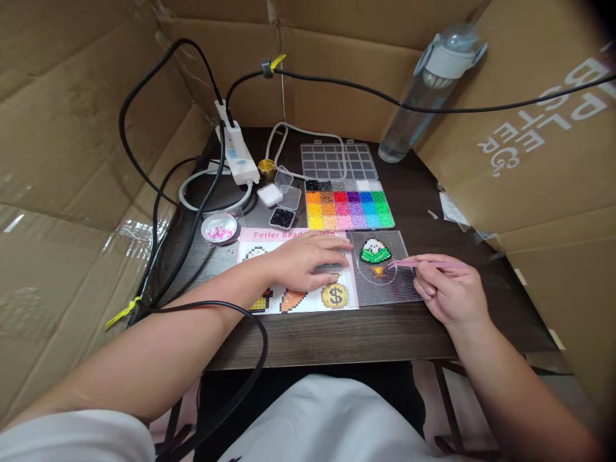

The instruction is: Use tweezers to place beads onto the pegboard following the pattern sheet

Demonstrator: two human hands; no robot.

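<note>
My right hand [450, 289] is closed round pink tweezers [437, 264], whose tips point left over a clear pegboard [399, 292]. Beside the tips, a small patch of orange and yellow beads [378, 271] sits on the board. Above that patch is a bead figure [375, 251] in white, green and black. My left hand [310, 260] lies flat on a printed pattern sheet [308, 303], fingers stretched toward the board and covering part of the pictures. Whether the tweezers pinch a bead is too small to tell.
Behind the sheet stands a bead box [350, 205] sorted by colour, its lid [339, 162] folded back. Small boxes of black beads [282, 218] and white beads [270, 195], a white dish [219, 228] and a power strip [238, 154] lie left. A bottle [428, 96] stands back right; black cables [337, 81] cross overhead.
</note>
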